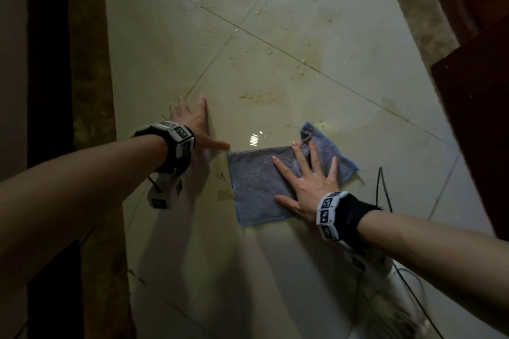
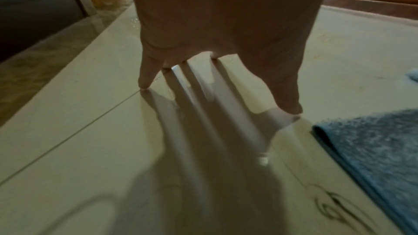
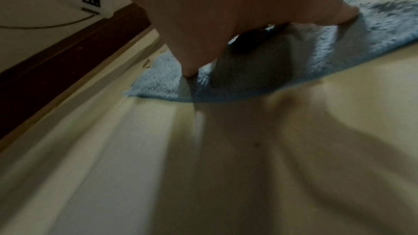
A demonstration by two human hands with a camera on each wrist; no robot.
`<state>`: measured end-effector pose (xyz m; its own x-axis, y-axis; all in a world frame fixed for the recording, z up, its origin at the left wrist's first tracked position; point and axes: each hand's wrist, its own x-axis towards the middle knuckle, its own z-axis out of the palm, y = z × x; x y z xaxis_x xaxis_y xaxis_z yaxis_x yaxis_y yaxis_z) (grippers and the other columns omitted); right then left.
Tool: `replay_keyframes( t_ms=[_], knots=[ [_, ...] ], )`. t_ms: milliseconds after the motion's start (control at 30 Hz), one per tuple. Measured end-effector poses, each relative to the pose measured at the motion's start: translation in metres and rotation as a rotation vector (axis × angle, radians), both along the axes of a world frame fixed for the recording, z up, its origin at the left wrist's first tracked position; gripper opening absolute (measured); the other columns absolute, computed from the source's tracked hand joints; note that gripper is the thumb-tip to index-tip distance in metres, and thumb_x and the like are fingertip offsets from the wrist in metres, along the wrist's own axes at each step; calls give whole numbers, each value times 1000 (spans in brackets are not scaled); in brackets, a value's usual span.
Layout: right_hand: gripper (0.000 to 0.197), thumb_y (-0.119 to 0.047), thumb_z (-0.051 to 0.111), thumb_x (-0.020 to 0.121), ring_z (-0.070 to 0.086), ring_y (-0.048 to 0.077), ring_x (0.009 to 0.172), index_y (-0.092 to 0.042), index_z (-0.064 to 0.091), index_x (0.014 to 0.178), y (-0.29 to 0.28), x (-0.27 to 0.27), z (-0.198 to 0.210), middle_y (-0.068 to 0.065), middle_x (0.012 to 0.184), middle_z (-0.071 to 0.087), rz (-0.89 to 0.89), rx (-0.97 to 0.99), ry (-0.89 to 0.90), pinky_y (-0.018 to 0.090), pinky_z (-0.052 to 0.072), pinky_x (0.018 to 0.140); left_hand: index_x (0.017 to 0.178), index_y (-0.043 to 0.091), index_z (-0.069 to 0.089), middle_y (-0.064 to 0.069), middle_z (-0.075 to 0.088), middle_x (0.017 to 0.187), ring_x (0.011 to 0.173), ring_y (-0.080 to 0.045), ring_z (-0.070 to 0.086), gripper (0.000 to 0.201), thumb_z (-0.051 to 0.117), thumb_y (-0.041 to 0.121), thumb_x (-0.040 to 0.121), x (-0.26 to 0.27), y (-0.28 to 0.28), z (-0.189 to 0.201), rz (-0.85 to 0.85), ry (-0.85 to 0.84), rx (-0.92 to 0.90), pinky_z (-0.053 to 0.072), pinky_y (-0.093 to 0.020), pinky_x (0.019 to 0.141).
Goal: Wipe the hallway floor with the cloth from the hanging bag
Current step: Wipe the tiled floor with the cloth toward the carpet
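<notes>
A blue-grey terry cloth (image 1: 259, 181) lies flat on the pale tiled hallway floor (image 1: 275, 270), its far right corner rumpled. My right hand (image 1: 305, 173) presses on the cloth with straight, spread fingers; in the right wrist view the fingertips (image 3: 190, 72) push into the cloth (image 3: 260, 78). My left hand (image 1: 195, 124) lies flat on the bare tile left of the cloth, fingers spread, thumb near the cloth's corner. In the left wrist view the fingertips (image 2: 144, 83) touch the floor and the cloth's edge (image 2: 366, 149) shows at right.
Water droplets and yellowish smears (image 1: 253, 96) dot the tiles beyond the cloth. A dark wooden door frame (image 1: 473, 118) stands at right, a brown marbled border strip (image 1: 91, 91) and a dark opening at left. A black cable (image 1: 382, 187) trails by my right wrist.
</notes>
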<state>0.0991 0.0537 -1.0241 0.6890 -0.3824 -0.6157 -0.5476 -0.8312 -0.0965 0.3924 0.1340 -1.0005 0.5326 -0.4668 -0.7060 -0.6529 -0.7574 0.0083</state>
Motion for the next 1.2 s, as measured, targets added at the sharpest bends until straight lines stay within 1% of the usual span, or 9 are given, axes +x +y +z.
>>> replay_keyframes(
  t_ms=[133, 300, 500, 600, 700, 800, 833, 967, 1200],
  knots=[
    [93, -80, 35, 84, -42, 35, 138, -54, -33, 140, -2, -23, 4, -1, 151, -47, -16, 40, 67, 76, -7, 108, 153, 33, -20, -18, -22, 160, 146, -45, -15, 144, 75, 77, 55, 0, -1, -2, 12, -6, 2, 8, -62, 118],
    [93, -83, 34, 82, -40, 34, 139, -56, -36, 137, -14, -65, 8, -3, 151, -46, -72, 36, 126, 74, -5, 110, 152, 30, -23, -21, -22, 159, 146, -47, -15, 144, 75, 75, 56, 0, -6, -1, -11, 8, 36, 7, -62, 117],
    [94, -83, 36, 81, -38, 33, 141, -57, -34, 137, -34, -104, 15, -4, 153, -43, -165, 43, 181, 73, 0, 112, 154, 27, -18, -24, -18, 160, 146, -49, -8, 143, 75, 75, 56, 1, -6, -2, -45, -24, 24, 11, -61, 118],
    [96, -83, 38, 80, -38, 35, 141, -55, -32, 140, -33, -117, 20, -1, 151, -47, -224, 14, 159, 72, 3, 112, 154, 26, -18, -25, -17, 159, 146, -50, -6, 145, 73, 77, 54, 2, -7, -3, -61, -37, 38, 11, -60, 118],
    [104, -84, 41, 78, -37, 37, 141, -50, -33, 142, -15, -126, 21, 4, 146, -53, -299, -39, 92, 70, 1, 114, 153, 24, -22, -25, -20, 159, 146, -49, -10, 145, 74, 75, 57, 2, -9, -5, -63, -25, 50, 8, -60, 118],
    [103, -92, 26, 71, -37, 39, 140, -48, -35, 142, 1, -127, 16, 8, 146, -53, -349, 0, 117, 69, -1, 115, 150, 26, -27, -24, -25, 157, 145, -49, -13, 149, 73, 79, 53, 4, -9, -11, -68, -40, 71, 8, -61, 118],
    [102, -92, 24, 71, -37, 39, 140, -49, -36, 141, 1, -124, 14, 8, 145, -53, -389, 24, 127, 69, -3, 115, 149, 26, -28, -24, -26, 157, 145, -50, -14, 150, 72, 81, 52, 5, -8, -13, -71, -48, 79, 8, -62, 118],
    [102, -94, 28, 71, -35, 43, 140, -52, -37, 139, -17, -102, 8, 5, 148, -51, -506, 56, 114, 71, -10, 111, 147, 24, -33, -26, -30, 154, 143, -53, -16, 153, 71, 82, 51, 6, -15, -17, -76, -64, 118, 7, -65, 116],
    [104, -97, 32, 66, -30, 44, 143, -58, -33, 138, -82, -83, 8, -1, 153, -44, -584, 45, 68, 74, -5, 110, 146, 25, -36, -28, -32, 153, 143, -54, -14, 154, 75, 78, 53, 2, -22, -10, -56, -66, 153, 7, -64, 116]
  ],
)
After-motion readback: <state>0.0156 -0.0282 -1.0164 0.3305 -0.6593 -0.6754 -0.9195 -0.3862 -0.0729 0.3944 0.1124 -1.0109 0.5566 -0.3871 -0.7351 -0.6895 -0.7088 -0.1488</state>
